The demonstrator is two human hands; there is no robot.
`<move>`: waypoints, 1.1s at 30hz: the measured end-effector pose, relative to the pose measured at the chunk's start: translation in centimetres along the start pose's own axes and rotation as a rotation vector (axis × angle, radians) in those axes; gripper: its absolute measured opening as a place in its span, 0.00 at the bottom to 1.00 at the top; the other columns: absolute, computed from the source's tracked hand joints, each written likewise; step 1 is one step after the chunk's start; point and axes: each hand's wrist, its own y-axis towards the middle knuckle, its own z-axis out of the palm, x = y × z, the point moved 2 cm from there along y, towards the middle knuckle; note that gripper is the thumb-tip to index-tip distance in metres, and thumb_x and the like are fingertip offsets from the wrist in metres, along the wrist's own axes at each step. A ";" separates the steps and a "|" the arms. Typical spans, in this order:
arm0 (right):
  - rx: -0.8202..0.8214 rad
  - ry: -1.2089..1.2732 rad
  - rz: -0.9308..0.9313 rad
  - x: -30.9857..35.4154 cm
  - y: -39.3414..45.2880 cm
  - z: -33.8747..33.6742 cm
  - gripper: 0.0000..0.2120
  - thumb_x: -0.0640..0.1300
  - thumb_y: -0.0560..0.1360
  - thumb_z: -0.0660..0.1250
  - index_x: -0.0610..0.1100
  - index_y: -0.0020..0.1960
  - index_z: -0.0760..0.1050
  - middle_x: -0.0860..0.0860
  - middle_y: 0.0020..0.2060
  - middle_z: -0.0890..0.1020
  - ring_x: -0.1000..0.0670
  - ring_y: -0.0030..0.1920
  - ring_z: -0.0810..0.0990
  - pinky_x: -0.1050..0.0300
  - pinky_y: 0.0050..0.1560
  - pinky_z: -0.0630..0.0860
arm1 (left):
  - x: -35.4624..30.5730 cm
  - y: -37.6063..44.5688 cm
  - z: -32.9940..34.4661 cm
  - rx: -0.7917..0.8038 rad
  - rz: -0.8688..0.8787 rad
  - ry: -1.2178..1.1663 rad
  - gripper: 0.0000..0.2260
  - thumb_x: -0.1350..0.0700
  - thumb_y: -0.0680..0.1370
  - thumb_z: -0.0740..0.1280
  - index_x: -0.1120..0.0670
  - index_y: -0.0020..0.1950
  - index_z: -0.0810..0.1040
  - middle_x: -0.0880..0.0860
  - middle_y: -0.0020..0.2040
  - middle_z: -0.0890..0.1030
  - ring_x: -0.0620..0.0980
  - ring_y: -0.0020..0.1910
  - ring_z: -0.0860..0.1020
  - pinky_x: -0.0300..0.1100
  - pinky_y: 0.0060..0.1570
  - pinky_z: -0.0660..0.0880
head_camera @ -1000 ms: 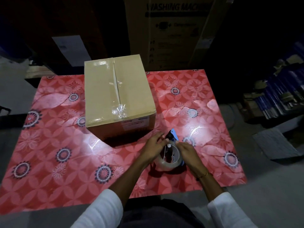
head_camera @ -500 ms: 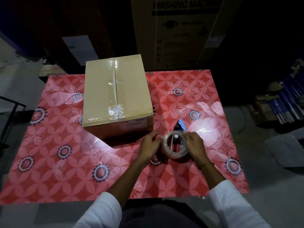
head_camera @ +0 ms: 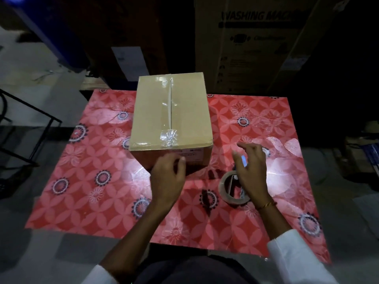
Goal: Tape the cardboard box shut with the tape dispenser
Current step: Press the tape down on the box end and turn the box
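A brown cardboard box (head_camera: 184, 111) stands on the red flowered tablecloth (head_camera: 92, 191), flaps closed, with clear tape along its top seam that ends in a crumpled patch near the front edge. The tape dispenser (head_camera: 229, 187), a clear tape roll with a blue handle, lies on the cloth to the right of the box. My right hand (head_camera: 251, 169) hovers just over the dispenser with fingers spread, covering part of it. My left hand (head_camera: 168, 177) is empty with loosely curled fingers, just in front of the box's near face.
A large washing machine carton (head_camera: 256, 44) stands behind the table. A black metal frame (head_camera: 26, 128) is at the left, and stacked goods sit on the floor at the right edge (head_camera: 367, 148). The table's near edge is just in front of my body.
Both hands have let go of the tape dispenser, which now lies on the cloth. My left hand moved left toward the box front; my right hand lifted off with fingers spread.
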 end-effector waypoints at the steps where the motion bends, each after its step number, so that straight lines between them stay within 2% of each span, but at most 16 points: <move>1: 0.026 0.036 -0.053 1.3 0.4 0.4 0.15 0.47 0.81 0.67 0.45 0.66 0.77 0.47 0.59 0.74 0.45 0.62 0.74 0.53 0.60 0.72 | 0.3 0.4 -1.4 -0.109 -0.010 0.015 0.06 0.55 0.78 0.65 0.57 0.49 0.78 0.54 0.46 0.79 0.51 0.45 0.75 0.43 0.43 0.71; 3: 0.081 0.088 -0.129 3.6 0.8 1.5 0.19 0.49 0.81 0.68 0.46 0.70 0.74 0.49 0.63 0.72 0.50 0.64 0.73 0.55 0.62 0.72 | 1.7 1.4 -3.7 -0.272 -0.105 -0.042 0.10 0.56 0.77 0.67 0.57 0.57 0.76 0.56 0.55 0.75 0.51 0.54 0.73 0.37 0.52 0.67; 5: 0.149 0.126 -0.164 5.4 1.2 2.9 0.24 0.51 0.80 0.69 0.49 0.74 0.70 0.49 0.70 0.69 0.51 0.70 0.70 0.58 0.67 0.69 | 4.1 2.7 -4.6 -0.280 -0.212 -0.131 0.18 0.52 0.77 0.68 0.54 0.66 0.72 0.56 0.62 0.72 0.53 0.61 0.71 0.43 0.59 0.70; 7: 0.209 0.139 -0.190 6.5 1.4 4.3 0.27 0.53 0.79 0.69 0.52 0.76 0.68 0.49 0.77 0.63 0.51 0.76 0.65 0.57 0.70 0.66 | 6.1 3.7 -4.5 -0.128 -0.272 -0.234 0.25 0.43 0.78 0.66 0.46 0.73 0.66 0.53 0.70 0.70 0.52 0.68 0.70 0.51 0.66 0.70; 8: 0.235 0.137 -0.207 6.8 1.5 4.9 0.27 0.55 0.79 0.69 0.53 0.76 0.68 0.49 0.79 0.61 0.50 0.78 0.63 0.54 0.72 0.66 | 6.7 4.1 -4.4 -0.037 -0.288 -0.299 0.28 0.40 0.77 0.66 0.43 0.75 0.62 0.52 0.74 0.68 0.50 0.72 0.69 0.52 0.69 0.68; 11: 0.275 0.076 -0.253 7.1 1.6 6.1 0.25 0.62 0.78 0.65 0.57 0.73 0.71 0.52 0.81 0.58 0.49 0.80 0.61 0.40 0.73 0.69 | 7.8 4.8 -4.0 0.107 -0.284 -0.330 0.34 0.35 0.75 0.65 0.39 0.78 0.56 0.48 0.78 0.63 0.48 0.76 0.62 0.57 0.73 0.62; 13: 0.261 0.011 -0.290 7.2 1.7 6.4 0.25 0.63 0.77 0.63 0.53 0.69 0.76 0.51 0.79 0.64 0.48 0.77 0.66 0.38 0.70 0.71 | 8.0 5.1 -4.1 0.119 -0.264 -0.244 0.35 0.34 0.74 0.65 0.38 0.78 0.56 0.48 0.78 0.63 0.50 0.76 0.62 0.61 0.72 0.63; 17: 0.195 -0.028 -0.319 8.9 2.5 5.6 0.23 0.60 0.77 0.65 0.48 0.65 0.80 0.49 0.73 0.75 0.48 0.71 0.74 0.38 0.68 0.73 | 6.9 5.6 -5.1 0.119 -0.215 -0.098 0.34 0.33 0.73 0.66 0.40 0.76 0.60 0.51 0.73 0.69 0.54 0.71 0.70 0.59 0.67 0.69; 20: 0.112 -0.054 -0.342 11.8 3.7 3.8 0.18 0.57 0.78 0.67 0.48 0.63 0.82 0.51 0.68 0.80 0.48 0.66 0.79 0.42 0.64 0.77 | 4.9 7.1 -7.2 0.013 -0.131 0.038 0.30 0.32 0.74 0.64 0.44 0.72 0.69 0.53 0.65 0.76 0.55 0.63 0.75 0.53 0.61 0.73; 22: 0.048 -0.078 -0.351 14.3 4.5 2.1 0.17 0.57 0.78 0.66 0.49 0.61 0.83 0.52 0.65 0.82 0.49 0.61 0.82 0.46 0.58 0.80 | 3.4 8.5 -8.9 -0.079 -0.075 0.123 0.28 0.32 0.74 0.63 0.46 0.68 0.73 0.54 0.59 0.79 0.55 0.58 0.77 0.49 0.55 0.72; 26: -0.036 -0.160 -0.373 17.8 6.0 -0.2 0.15 0.57 0.80 0.64 0.51 0.59 0.82 0.56 0.59 0.84 0.52 0.52 0.83 0.52 0.46 0.80 | 1.5 11.0 -11.7 -0.151 -0.014 0.208 0.30 0.28 0.73 0.58 0.47 0.64 0.77 0.54 0.50 0.83 0.57 0.52 0.79 0.48 0.49 0.72; 30: -0.025 -0.157 -0.363 18.9 7.7 0.1 0.16 0.56 0.81 0.62 0.50 0.61 0.81 0.54 0.59 0.83 0.51 0.53 0.82 0.47 0.48 0.80 | 1.3 13.5 -12.7 -0.127 -0.007 0.273 0.32 0.26 0.73 0.52 0.46 0.63 0.77 0.52 0.49 0.84 0.57 0.51 0.80 0.49 0.47 0.73; 33: -0.007 -0.188 -0.352 19.4 9.0 0.9 0.17 0.56 0.82 0.62 0.49 0.64 0.80 0.52 0.61 0.81 0.46 0.62 0.74 0.51 0.57 0.72 | 1.0 14.9 -12.7 -0.134 -0.012 0.294 0.31 0.26 0.74 0.51 0.46 0.59 0.78 0.53 0.49 0.82 0.57 0.51 0.79 0.48 0.43 0.73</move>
